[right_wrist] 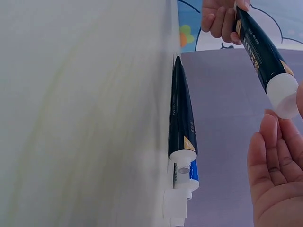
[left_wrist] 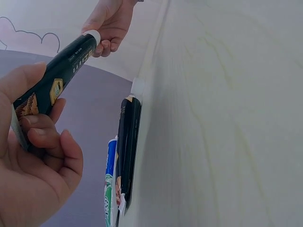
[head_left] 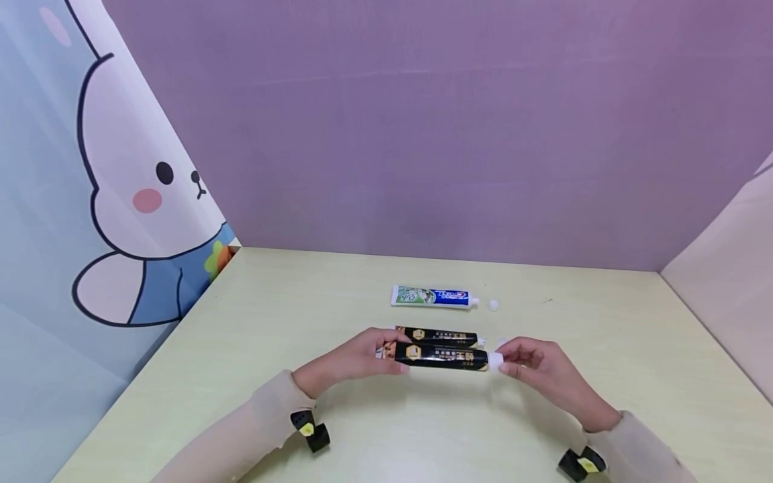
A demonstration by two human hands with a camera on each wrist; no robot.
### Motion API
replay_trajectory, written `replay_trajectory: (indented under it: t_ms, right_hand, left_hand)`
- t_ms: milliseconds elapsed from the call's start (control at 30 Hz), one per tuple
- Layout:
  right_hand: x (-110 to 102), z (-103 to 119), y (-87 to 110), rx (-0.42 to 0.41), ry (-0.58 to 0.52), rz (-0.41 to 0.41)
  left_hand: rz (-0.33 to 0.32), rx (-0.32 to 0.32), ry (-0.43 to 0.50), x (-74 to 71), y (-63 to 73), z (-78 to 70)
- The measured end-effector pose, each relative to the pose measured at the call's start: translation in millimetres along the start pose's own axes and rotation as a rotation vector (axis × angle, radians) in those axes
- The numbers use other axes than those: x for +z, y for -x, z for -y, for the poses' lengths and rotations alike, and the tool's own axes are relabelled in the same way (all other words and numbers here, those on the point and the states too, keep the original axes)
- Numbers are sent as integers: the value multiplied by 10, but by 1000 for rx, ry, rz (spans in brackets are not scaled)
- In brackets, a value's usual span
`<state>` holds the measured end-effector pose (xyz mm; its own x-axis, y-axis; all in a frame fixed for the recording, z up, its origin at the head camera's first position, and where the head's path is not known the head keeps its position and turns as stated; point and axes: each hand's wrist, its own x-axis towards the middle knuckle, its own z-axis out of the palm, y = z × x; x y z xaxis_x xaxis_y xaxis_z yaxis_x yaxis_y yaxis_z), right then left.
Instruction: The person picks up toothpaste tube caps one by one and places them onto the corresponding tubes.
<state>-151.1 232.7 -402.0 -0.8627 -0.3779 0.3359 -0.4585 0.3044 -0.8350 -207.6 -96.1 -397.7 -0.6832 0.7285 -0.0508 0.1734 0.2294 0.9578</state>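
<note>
My left hand [head_left: 362, 357] grips the flat end of a black toothpaste tube [head_left: 443, 357], raised over the table. At the tube's other end, my right hand [head_left: 546, 372] pinches its white cap [head_left: 495, 361] between thumb and fingers; the cap sits on the tube in the right wrist view. Just behind lies a second black toothpaste tube [head_left: 447, 335], its bare nozzle [right_wrist: 183, 169] showing, with a loose white cap [right_wrist: 175, 203] near it. Farther back is a blue and green toothpaste tube [head_left: 431, 296], uncapped, a small white cap [head_left: 493, 305] beside its nozzle.
All of this is on a pale table [head_left: 290, 288]. A purple panel [head_left: 423, 134] stands along its back edge, and a cloth with a cartoon rabbit [head_left: 139, 201] hangs at the left. Each wrist carries a small black camera.
</note>
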Motion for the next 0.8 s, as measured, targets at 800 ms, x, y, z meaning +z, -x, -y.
replay_trajectory:
  t_ms: [800]
  right_hand:
    - [-18, 6, 13, -2, -79, 25]
  left_hand:
    - [-7, 12, 12, 16, 11, -23]
